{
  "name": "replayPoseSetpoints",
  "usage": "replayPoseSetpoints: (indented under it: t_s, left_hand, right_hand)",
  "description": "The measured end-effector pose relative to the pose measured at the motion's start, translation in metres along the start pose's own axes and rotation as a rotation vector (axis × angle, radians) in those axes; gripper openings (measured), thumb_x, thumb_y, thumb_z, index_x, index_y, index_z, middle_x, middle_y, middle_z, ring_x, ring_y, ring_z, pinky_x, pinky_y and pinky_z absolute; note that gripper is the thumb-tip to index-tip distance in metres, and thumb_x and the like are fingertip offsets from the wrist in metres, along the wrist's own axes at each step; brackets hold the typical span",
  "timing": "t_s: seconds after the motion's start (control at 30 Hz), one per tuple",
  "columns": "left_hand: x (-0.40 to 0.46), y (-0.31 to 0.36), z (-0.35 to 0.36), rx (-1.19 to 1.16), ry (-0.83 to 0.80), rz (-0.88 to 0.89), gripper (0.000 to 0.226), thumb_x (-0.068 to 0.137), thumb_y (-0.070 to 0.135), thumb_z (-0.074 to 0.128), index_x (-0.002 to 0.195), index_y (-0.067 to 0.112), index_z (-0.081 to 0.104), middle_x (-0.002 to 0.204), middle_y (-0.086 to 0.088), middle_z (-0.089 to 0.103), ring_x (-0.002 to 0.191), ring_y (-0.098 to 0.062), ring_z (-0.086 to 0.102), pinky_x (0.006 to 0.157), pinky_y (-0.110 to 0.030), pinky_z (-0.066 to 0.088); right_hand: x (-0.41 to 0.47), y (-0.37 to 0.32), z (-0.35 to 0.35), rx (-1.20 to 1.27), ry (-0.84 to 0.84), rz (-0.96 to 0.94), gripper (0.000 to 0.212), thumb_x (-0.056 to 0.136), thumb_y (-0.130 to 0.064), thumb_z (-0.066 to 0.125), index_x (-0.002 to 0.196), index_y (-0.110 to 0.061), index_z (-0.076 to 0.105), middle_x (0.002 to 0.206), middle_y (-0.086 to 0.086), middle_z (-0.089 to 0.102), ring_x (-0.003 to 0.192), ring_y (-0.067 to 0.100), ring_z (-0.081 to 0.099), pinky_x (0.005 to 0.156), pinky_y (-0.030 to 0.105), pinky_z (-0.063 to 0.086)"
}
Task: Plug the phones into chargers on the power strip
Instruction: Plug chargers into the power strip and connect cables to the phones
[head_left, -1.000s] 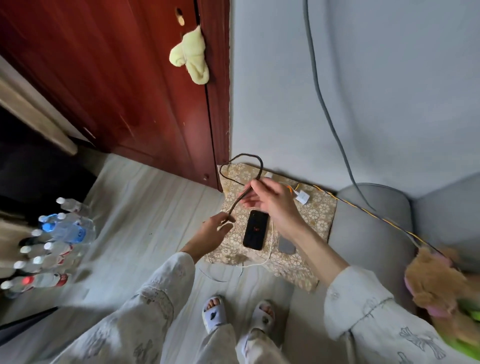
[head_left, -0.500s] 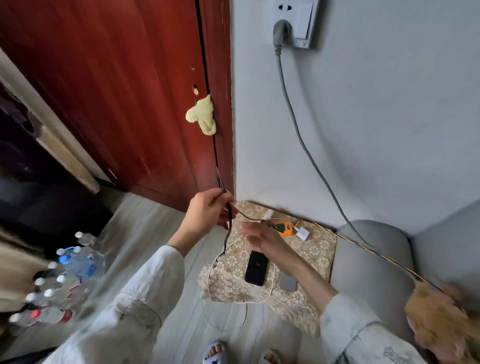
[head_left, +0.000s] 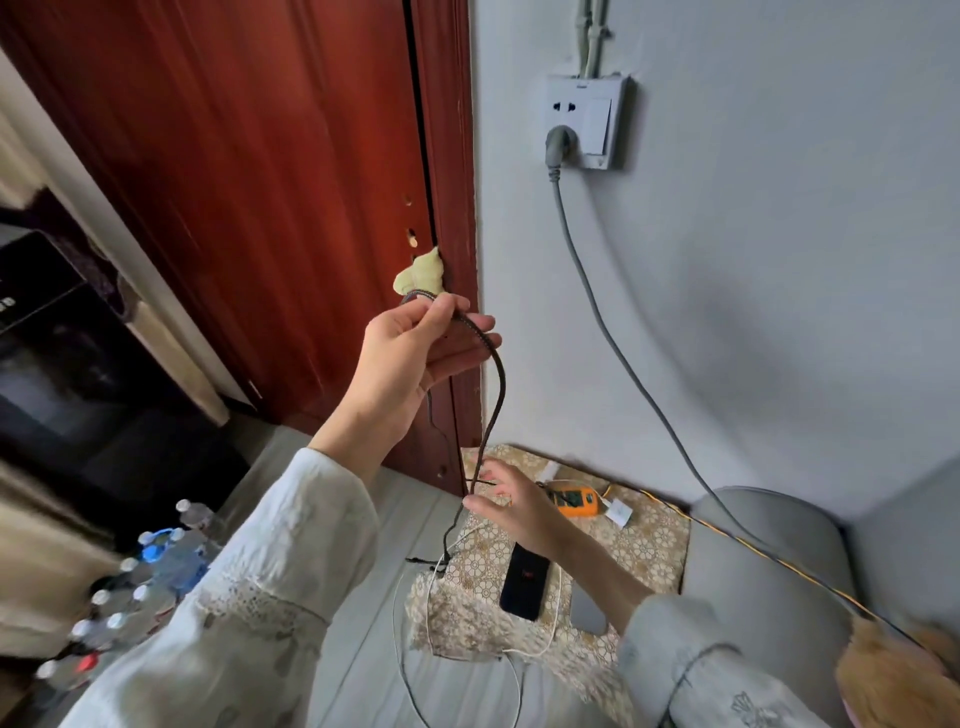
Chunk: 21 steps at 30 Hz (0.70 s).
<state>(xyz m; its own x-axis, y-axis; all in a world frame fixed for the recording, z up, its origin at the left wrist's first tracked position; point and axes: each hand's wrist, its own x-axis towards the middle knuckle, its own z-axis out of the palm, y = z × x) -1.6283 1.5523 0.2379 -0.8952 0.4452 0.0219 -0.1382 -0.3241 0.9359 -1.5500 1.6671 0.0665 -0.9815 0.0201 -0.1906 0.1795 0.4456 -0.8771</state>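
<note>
My left hand (head_left: 415, 358) is raised in front of the door and grips a dark braided cable (head_left: 497, 395) near its top bend. The cable hangs down to my right hand (head_left: 514, 504), which pinches it lightly between thumb and fingers above the patterned cloth (head_left: 649, 545). A black phone (head_left: 524, 579) lies face up on the cloth, with a grey phone (head_left: 587, 610) beside it, partly under my right forearm. An orange power strip (head_left: 574, 501) and a small white charger (head_left: 618, 512) lie at the back of the cloth. A thin white cable (head_left: 550, 639) loops around the phones.
A wall socket (head_left: 584, 122) holds a grey plug whose cord (head_left: 613, 353) runs down behind the grey sofa (head_left: 769, 571). The red door (head_left: 260, 208) stands left. Several water bottles (head_left: 156, 561) sit on the floor at the left, and a plush toy (head_left: 893, 675) lies at the lower right.
My left hand has lifted the dark cable from the cloth up to door height. My right hand stayed low above the cloth, and my view has tilted upward.
</note>
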Motion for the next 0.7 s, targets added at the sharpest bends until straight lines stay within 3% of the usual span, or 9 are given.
replayPoseSetpoints:
  t_s: [0.07, 0.13, 0.23, 0.3, 0.43, 0.5, 0.63, 0.7]
  left_hand:
    - [0.003, 0.004, 0.002, -0.025, -0.023, 0.018, 0.024, 0.097, 0.015, 0.04, 0.086, 0.007, 0.059, 0.07, -0.004, 0.073, 0.069, -0.018, 0.072, 0.06, -0.022, 0.058]
    - [0.007, 0.006, 0.0, -0.035, -0.024, 0.037, 0.025, 0.097, 0.018, 0.04, 0.088, 0.006, 0.059, 0.071, -0.004, 0.073, 0.069, -0.017, 0.072, 0.062, -0.021, 0.058]
    - [0.012, 0.002, -0.007, -0.049, -0.009, 0.016, 0.028, 0.097, 0.024, 0.038, 0.092, 0.005, 0.058, 0.076, -0.008, 0.072, 0.069, -0.018, 0.071, 0.065, -0.025, 0.058]
    - [0.014, -0.009, -0.017, -0.019, 0.008, -0.038, 0.028, 0.098, 0.024, 0.037, 0.098, 0.004, 0.058, 0.082, -0.01, 0.07, 0.074, -0.022, 0.07, 0.066, -0.027, 0.058]
    - [0.01, -0.054, -0.042, 0.282, 0.075, -0.182, 0.028, 0.096, -0.001, 0.033, 0.111, -0.004, 0.056, 0.09, -0.01, 0.068, 0.077, -0.017, 0.068, 0.073, -0.025, 0.059]
    - [0.005, -0.076, -0.057, 0.501, -0.025, -0.287, 0.036, 0.09, -0.012, 0.031, 0.116, -0.003, 0.055, 0.096, -0.006, 0.068, 0.087, -0.017, 0.066, 0.08, -0.025, 0.056]
    - [-0.007, -0.109, -0.069, 0.853, -0.487, -0.477, 0.043, 0.087, -0.006, 0.044, 0.126, 0.012, 0.049, 0.12, -0.002, 0.059, 0.109, -0.016, 0.057, 0.087, -0.02, 0.048]
    - [-0.01, -0.123, -0.064, 0.952, -0.489, -0.422, 0.04, 0.088, 0.008, 0.053, 0.126, 0.016, 0.047, 0.125, 0.001, 0.054, 0.111, -0.014, 0.054, 0.089, -0.019, 0.044]
  right_hand:
    - [0.002, -0.003, 0.003, 0.034, 0.008, -0.053, 0.033, 0.093, -0.024, 0.052, 0.12, -0.006, 0.058, 0.102, -0.004, 0.063, 0.089, 0.003, 0.058, 0.077, 0.014, 0.042]
    - [0.003, -0.005, 0.001, 0.069, 0.052, -0.064, 0.026, 0.095, -0.017, 0.047, 0.105, 0.0, 0.065, 0.088, 0.003, 0.067, 0.073, 0.008, 0.062, 0.066, 0.016, 0.048]
    - [0.006, -0.012, -0.01, 0.124, 0.085, -0.063, 0.026, 0.096, -0.016, 0.043, 0.1, 0.0, 0.064, 0.102, 0.013, 0.069, 0.083, 0.017, 0.067, 0.075, 0.025, 0.056]
    - [0.009, -0.021, -0.021, 0.204, 0.123, -0.048, 0.023, 0.096, -0.019, 0.045, 0.095, -0.007, 0.065, 0.1, 0.011, 0.069, 0.081, 0.019, 0.068, 0.076, 0.029, 0.058]
    - [0.012, -0.043, -0.048, 0.319, 0.215, -0.086, 0.021, 0.094, -0.017, 0.048, 0.088, -0.011, 0.066, 0.09, 0.012, 0.07, 0.072, 0.016, 0.066, 0.068, 0.019, 0.055]
    - [0.012, -0.053, -0.061, 0.328, 0.221, -0.118, 0.02, 0.094, -0.018, 0.048, 0.084, -0.017, 0.065, 0.085, 0.005, 0.07, 0.067, 0.012, 0.066, 0.065, 0.019, 0.055]
    - [0.016, -0.069, -0.076, 0.42, 0.261, -0.101, 0.021, 0.095, -0.015, 0.046, 0.082, -0.013, 0.063, 0.08, 0.006, 0.069, 0.062, 0.014, 0.068, 0.063, 0.024, 0.058]
    - [0.019, -0.074, -0.078, 0.506, 0.289, -0.083, 0.023, 0.095, -0.016, 0.047, 0.081, -0.011, 0.064, 0.079, 0.008, 0.07, 0.062, 0.017, 0.069, 0.061, 0.025, 0.058]
